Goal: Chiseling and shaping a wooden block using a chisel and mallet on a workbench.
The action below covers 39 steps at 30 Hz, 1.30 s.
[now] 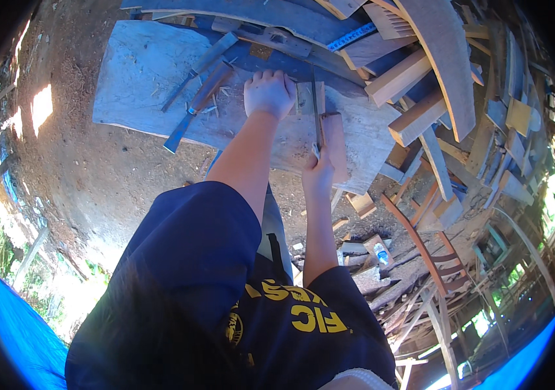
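A wide wooden board lies before me as a work surface. My left hand is closed, fingers curled, over the left end of a small wood piece. Most of what it grips is hidden beneath it. My right hand, nearer to me, is closed round the near end of a long thin-bladed saw. Its blade points away from me and crosses the small wood piece; the teeth are too small to see. Against the blade's right side rests a reddish wood block.
Left of my left hand lie a wood-handled chisel and a second, narrower chisel. A hand plane is behind them. Stacked timber and a curved plank crowd the right. Offcuts litter the ground.
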Each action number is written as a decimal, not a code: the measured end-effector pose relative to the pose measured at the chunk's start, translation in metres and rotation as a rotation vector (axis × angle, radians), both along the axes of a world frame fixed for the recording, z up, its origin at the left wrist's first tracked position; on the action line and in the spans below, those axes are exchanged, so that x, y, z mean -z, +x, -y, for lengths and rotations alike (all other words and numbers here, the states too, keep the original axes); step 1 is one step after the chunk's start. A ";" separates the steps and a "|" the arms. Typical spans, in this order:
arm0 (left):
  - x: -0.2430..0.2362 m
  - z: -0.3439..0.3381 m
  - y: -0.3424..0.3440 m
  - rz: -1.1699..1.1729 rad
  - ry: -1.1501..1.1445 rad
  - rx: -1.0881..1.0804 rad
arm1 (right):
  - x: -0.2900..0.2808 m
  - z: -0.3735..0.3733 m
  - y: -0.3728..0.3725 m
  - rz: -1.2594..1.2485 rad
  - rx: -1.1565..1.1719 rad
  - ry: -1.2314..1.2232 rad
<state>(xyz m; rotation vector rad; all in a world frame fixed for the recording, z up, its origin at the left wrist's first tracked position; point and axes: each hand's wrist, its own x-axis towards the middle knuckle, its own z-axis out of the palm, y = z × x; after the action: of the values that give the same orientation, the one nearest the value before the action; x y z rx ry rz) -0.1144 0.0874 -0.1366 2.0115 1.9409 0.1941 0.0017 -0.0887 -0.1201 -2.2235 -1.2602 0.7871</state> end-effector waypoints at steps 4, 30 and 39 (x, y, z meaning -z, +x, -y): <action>0.002 -0.001 -0.001 0.003 0.000 -0.001 | -0.006 -0.010 -0.008 -0.002 0.016 -0.116; 0.006 0.000 -0.012 0.457 -0.075 -0.034 | -0.116 0.200 -0.038 -0.114 0.396 -0.320; -0.033 -0.028 -0.044 1.539 -0.372 -0.617 | -0.147 0.168 -0.034 -0.057 0.586 -0.099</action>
<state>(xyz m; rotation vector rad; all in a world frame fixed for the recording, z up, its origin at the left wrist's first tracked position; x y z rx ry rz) -0.1587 0.1154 -0.1032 0.4649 1.2156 1.0354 -0.0319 -0.2565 0.0269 -2.4393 -0.4947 0.6760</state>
